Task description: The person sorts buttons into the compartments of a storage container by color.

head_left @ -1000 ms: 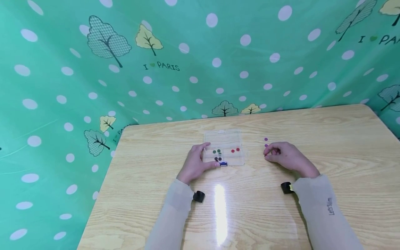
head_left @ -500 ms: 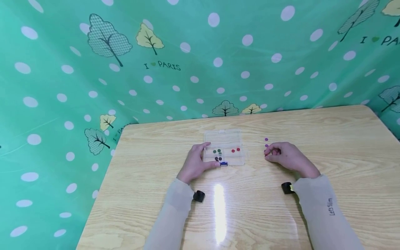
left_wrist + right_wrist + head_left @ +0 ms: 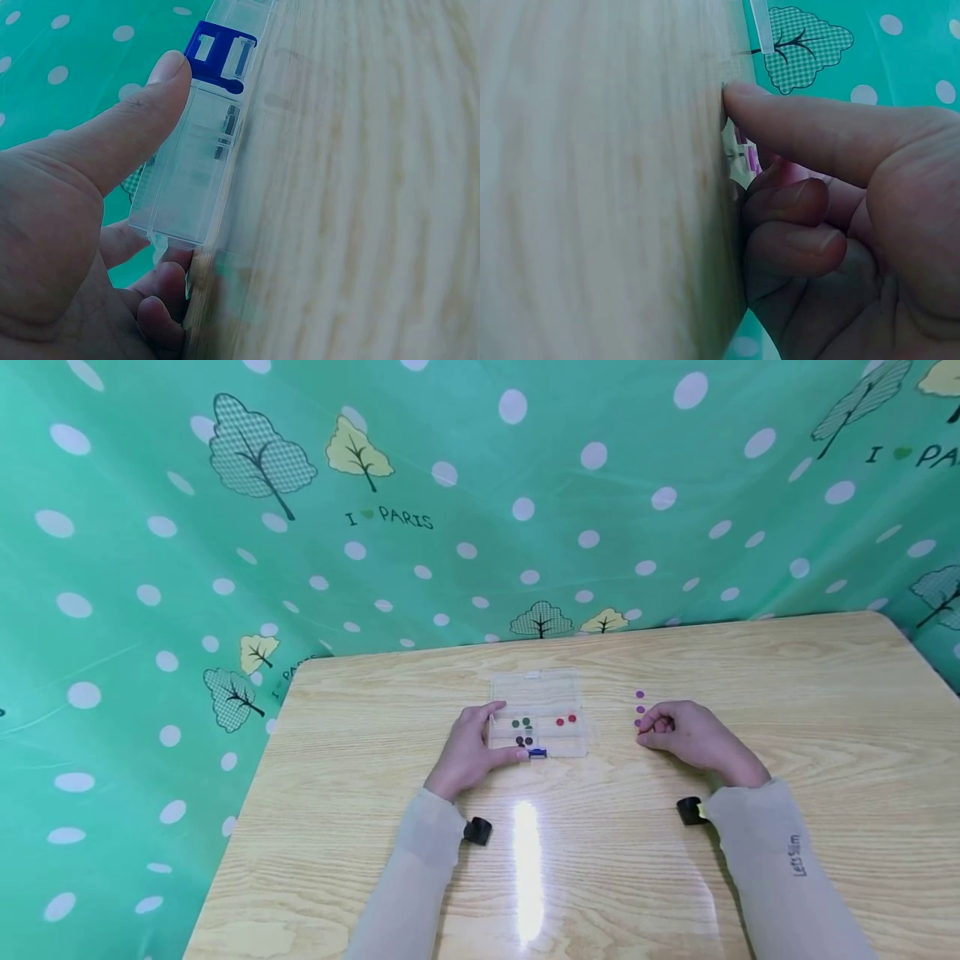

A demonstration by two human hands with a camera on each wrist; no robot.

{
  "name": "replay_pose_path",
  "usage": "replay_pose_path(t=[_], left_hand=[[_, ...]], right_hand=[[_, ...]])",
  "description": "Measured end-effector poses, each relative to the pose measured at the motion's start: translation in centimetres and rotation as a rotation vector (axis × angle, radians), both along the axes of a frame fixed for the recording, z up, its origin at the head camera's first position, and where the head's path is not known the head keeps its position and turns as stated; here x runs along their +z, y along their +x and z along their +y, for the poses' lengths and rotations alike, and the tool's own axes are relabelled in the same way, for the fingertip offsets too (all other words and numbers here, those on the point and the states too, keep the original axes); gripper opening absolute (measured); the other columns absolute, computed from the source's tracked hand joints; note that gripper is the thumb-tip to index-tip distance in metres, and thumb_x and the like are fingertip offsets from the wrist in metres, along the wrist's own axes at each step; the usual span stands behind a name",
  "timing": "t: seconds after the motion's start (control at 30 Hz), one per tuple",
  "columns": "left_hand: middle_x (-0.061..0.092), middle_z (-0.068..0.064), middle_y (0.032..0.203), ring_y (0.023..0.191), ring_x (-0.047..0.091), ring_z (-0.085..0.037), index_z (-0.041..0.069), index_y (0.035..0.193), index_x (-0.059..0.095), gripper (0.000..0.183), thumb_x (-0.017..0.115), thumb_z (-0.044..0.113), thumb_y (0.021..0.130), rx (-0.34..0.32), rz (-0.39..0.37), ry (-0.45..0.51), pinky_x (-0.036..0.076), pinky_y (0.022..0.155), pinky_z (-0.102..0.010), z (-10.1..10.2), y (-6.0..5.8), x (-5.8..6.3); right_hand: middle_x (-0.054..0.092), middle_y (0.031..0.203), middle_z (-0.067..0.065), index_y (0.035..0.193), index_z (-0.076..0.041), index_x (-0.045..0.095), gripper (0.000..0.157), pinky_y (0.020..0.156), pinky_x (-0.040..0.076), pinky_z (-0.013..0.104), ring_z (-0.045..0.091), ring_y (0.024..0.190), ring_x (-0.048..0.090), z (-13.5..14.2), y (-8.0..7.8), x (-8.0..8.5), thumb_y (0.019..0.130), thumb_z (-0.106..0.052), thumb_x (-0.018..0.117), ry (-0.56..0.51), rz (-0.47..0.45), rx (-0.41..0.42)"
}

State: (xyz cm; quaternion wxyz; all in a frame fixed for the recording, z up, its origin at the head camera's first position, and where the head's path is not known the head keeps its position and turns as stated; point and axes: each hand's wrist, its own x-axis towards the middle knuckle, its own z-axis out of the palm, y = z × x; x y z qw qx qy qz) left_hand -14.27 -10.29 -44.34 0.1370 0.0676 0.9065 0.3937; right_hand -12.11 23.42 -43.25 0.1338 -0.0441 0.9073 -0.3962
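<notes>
My left hand grips the left end of a clear plastic box, lid laid open behind it. In the left wrist view its thumb presses the front wall beside a blue latch, other fingers behind the end wall. Inside sit small green discs, dark discs and red discs in separate compartments. To the box's right, my right hand pinches a small red disc low at the table, mostly hidden by thumb and forefinger. Its other fingers are curled in the right wrist view.
Small purple discs lie in a row on the wood table just behind my right fingertips. A green dotted curtain hangs along the table's back and left edges. Each wrist wears a black camera mount.
The right fingertips have shifted very slightly to the right, and a third purple disc shows more fully beside them. The left hand and the box hold still.
</notes>
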Motion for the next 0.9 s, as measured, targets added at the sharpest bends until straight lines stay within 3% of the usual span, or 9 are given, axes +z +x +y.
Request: replay_pose_path(t=[0.57,0.9], left_hand=[[0.045,-0.011,0.145,0.128,0.046,-0.032,0.023,0.152,0.045,0.093,0.089,0.042,0.072,0.003,-0.004,0.013,0.038,0.110,-0.048,-0.01,0.03,0.07],[0.046,-0.011,0.144,0.126,0.047,-0.031,0.023,0.152,0.045,0.094,0.089,0.042,0.072,0.002,-0.002,0.011,0.038,0.109,-0.047,0.03,0.04,0.12]], right_hand=[[0.055,0.077,0.001,0.089,-0.007,0.067,0.011,0.063,0.038,0.028,0.018,0.071,0.047,0.06,0.08,0.06,0.093,-0.016,0.072,0.046,0.011,0.026],[0.061,0.080,0.002,0.089,-0.005,0.067,0.014,0.066,0.040,0.029,0.018,0.072,0.048,0.09,0.10,0.26,0.095,-0.018,0.070,0.019,0.002,0.028]])
